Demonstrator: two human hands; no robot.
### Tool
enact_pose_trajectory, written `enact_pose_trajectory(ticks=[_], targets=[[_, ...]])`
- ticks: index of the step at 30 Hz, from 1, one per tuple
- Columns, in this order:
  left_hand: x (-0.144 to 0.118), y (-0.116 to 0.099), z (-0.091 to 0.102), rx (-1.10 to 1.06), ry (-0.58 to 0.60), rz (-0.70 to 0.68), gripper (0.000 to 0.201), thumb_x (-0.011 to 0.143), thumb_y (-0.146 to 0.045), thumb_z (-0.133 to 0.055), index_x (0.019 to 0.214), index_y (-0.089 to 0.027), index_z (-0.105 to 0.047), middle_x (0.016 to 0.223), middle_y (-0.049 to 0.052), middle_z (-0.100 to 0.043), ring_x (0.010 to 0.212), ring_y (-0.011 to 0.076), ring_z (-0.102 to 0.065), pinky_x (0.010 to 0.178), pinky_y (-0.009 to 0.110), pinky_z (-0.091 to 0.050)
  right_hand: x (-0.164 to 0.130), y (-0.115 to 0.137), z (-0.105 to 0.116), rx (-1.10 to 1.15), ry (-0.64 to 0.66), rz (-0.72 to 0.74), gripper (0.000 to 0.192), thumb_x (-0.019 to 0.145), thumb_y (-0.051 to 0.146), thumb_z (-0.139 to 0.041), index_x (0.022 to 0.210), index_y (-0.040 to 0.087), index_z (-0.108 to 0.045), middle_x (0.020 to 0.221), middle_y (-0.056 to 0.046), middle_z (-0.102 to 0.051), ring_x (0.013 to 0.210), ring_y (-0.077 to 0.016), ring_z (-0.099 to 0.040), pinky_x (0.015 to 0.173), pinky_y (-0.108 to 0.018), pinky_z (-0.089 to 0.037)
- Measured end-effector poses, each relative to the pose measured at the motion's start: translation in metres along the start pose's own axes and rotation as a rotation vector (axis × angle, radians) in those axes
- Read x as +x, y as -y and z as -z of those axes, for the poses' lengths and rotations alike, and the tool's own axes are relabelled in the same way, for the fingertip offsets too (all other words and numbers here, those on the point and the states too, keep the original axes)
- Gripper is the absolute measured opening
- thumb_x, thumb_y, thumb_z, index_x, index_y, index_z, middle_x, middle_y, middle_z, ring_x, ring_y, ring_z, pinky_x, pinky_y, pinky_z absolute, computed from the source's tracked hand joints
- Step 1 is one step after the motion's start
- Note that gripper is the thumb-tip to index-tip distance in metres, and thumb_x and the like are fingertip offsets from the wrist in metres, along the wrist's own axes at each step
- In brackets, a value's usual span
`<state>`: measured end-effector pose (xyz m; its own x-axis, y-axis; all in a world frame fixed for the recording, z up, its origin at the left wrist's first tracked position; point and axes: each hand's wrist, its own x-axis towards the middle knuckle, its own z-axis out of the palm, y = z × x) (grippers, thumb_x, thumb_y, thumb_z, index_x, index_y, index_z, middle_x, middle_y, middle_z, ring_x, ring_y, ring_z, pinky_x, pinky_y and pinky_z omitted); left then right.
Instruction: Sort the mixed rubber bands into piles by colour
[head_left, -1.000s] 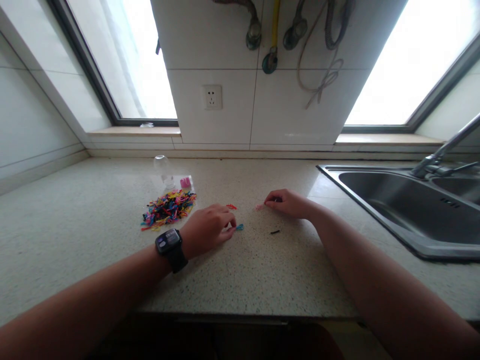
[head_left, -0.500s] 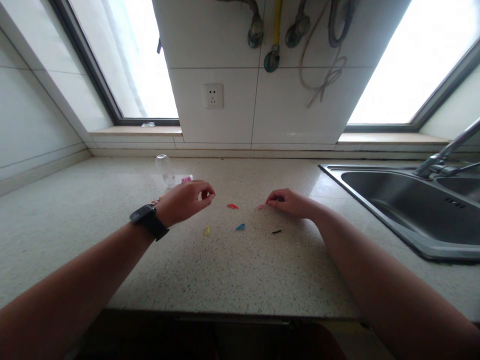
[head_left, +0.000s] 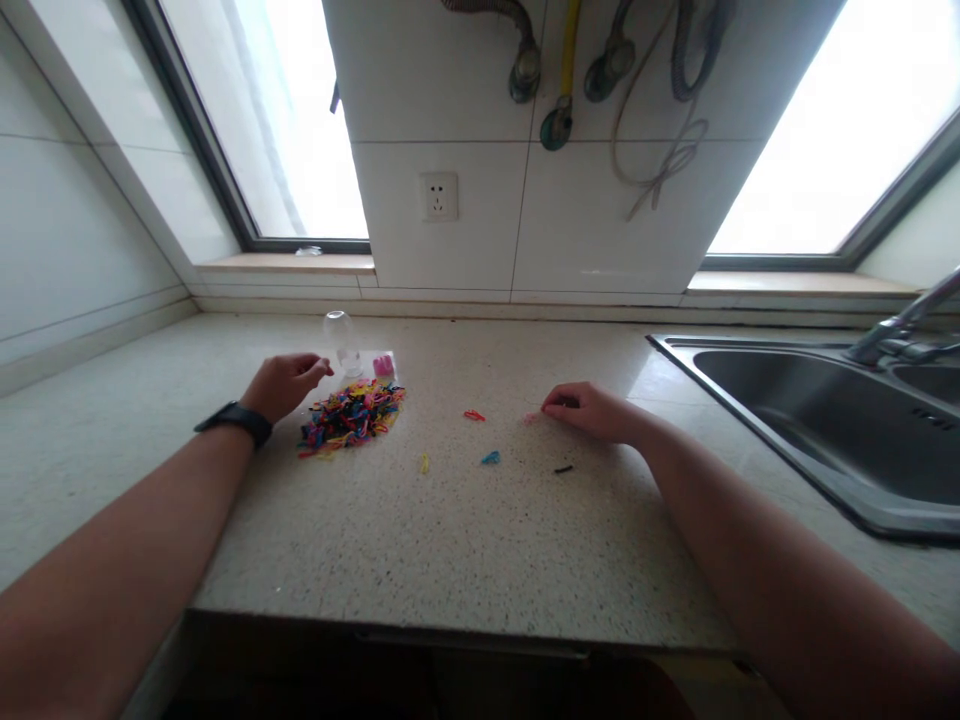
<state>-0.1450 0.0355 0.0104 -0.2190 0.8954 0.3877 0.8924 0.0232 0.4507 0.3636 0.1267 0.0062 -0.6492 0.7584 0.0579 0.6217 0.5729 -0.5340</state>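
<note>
My left hand [head_left: 289, 384], with a dark watch on the wrist, hovers at the far left edge of a heap of small multicoloured rubber bands [head_left: 352, 412]. Its fingers are curled together, and anything between them is too small to make out. On the right, my right hand [head_left: 586, 410] rests low on the counter, fingertips closed on some pale pink rubber bands [head_left: 531, 417]. Between the hands lie small groups of red rubber bands [head_left: 474, 415], blue rubber bands [head_left: 490, 457] and yellow rubber bands [head_left: 424, 463]. A black rubber band group [head_left: 563, 469] sits nearer me.
Behind the heap are a clear plastic bottle [head_left: 343, 343] and a pink cap [head_left: 383, 365]. A steel sink [head_left: 795, 400] with a faucet [head_left: 892, 330] is set into the speckled counter [head_left: 420, 560] at right. A tiled wall with a socket [head_left: 439, 197] stands behind.
My left hand has moved left, away from the red bands, uncovering the heap and the pink cap. My right hand has stayed at the pink bands. The view has shifted slightly.
</note>
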Motion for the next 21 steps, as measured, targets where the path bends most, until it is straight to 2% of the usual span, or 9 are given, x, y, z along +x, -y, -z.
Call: enact_pose_trajectory(ticks=[4, 8, 11, 13, 15, 19, 21], targets=[[0.0, 0.016, -0.012, -0.018, 0.02, 0.015, 0.051, 0.086, -0.055, -0.044, 0.089, -0.014, -0.073, 0.063, 0.003, -0.059, 0.059, 0.0152, -0.051, 0.057, 0.025, -0.034, -0.001, 0.001, 0.001, -0.008, -0.029, -0.006, 0.03, 0.09, 0.039, -0.056, 0.1, 0.016, -0.072, 0.095, -0.008, -0.071, 0.082, -0.0183, -0.063, 0.074, -0.03, -0.046], [0.002, 0.019, -0.017, -0.018, 0.008, -0.006, 0.05, 0.087, -0.053, -0.043, 0.093, -0.013, -0.072, 0.063, 0.002, -0.057, 0.06, 0.0154, -0.049, 0.057, 0.025, -0.033, -0.003, -0.001, 0.003, 0.015, -0.083, -0.005, 0.031, 0.089, 0.04, -0.056, 0.1, 0.015, -0.071, 0.085, -0.007, -0.069, 0.074, -0.0168, -0.06, 0.068, -0.03, -0.045], [0.003, 0.018, -0.017, -0.023, 0.022, -0.016, 0.05, 0.088, -0.053, -0.043, 0.094, -0.013, -0.072, 0.067, 0.003, -0.06, 0.061, 0.0156, -0.05, 0.058, 0.025, -0.033, -0.001, 0.012, 0.003, 0.102, -0.156, 0.002, 0.035, 0.089, 0.043, -0.055, 0.101, 0.013, -0.069, 0.077, -0.006, -0.065, 0.068, -0.0153, -0.056, 0.063, -0.029, -0.044], [0.002, 0.017, -0.018, -0.018, 0.036, -0.023, 0.051, 0.089, -0.054, -0.042, 0.094, -0.013, -0.072, 0.065, 0.003, -0.059, 0.06, 0.0155, -0.049, 0.057, 0.026, -0.033, 0.005, 0.031, 0.001, 0.155, -0.192, 0.049, 0.035, 0.09, 0.043, -0.055, 0.102, 0.013, -0.068, 0.076, -0.006, -0.064, 0.066, -0.0144, -0.055, 0.062, -0.028, -0.043], [0.002, 0.015, -0.018, -0.001, 0.045, -0.037, 0.051, 0.089, -0.054, -0.042, 0.093, -0.013, -0.072, 0.063, 0.002, -0.058, 0.058, 0.0153, -0.048, 0.057, 0.026, -0.032, 0.014, 0.059, -0.005, 0.157, -0.175, 0.121, 0.031, 0.091, 0.039, -0.055, 0.101, 0.014, -0.069, 0.076, -0.005, -0.063, 0.066, -0.0135, -0.054, 0.061, -0.027, -0.042], [0.003, 0.015, -0.018, 0.016, 0.037, -0.06, 0.05, 0.089, -0.052, -0.042, 0.092, -0.013, -0.073, 0.062, 0.002, -0.059, 0.058, 0.0151, -0.049, 0.057, 0.026, -0.032, 0.041, 0.117, -0.028, -0.006, -0.014, 0.322, 0.018, 0.089, 0.023, -0.059, 0.1, 0.015, -0.071, 0.085, -0.006, -0.069, 0.074, -0.0135, -0.06, 0.072, -0.026, -0.044], [0.003, 0.016, -0.019, 0.024, 0.036, -0.068, 0.05, 0.089, -0.052, -0.042, 0.092, -0.013, -0.073, 0.062, 0.002, -0.059, 0.058, 0.0151, -0.049, 0.057, 0.026, -0.032, 0.058, 0.141, -0.043, -0.149, 0.062, 0.451, 0.021, 0.088, 0.017, -0.06, 0.105, 0.014, -0.072, 0.095, -0.008, -0.071, 0.082, -0.0154, -0.062, 0.079, -0.027, -0.045]])
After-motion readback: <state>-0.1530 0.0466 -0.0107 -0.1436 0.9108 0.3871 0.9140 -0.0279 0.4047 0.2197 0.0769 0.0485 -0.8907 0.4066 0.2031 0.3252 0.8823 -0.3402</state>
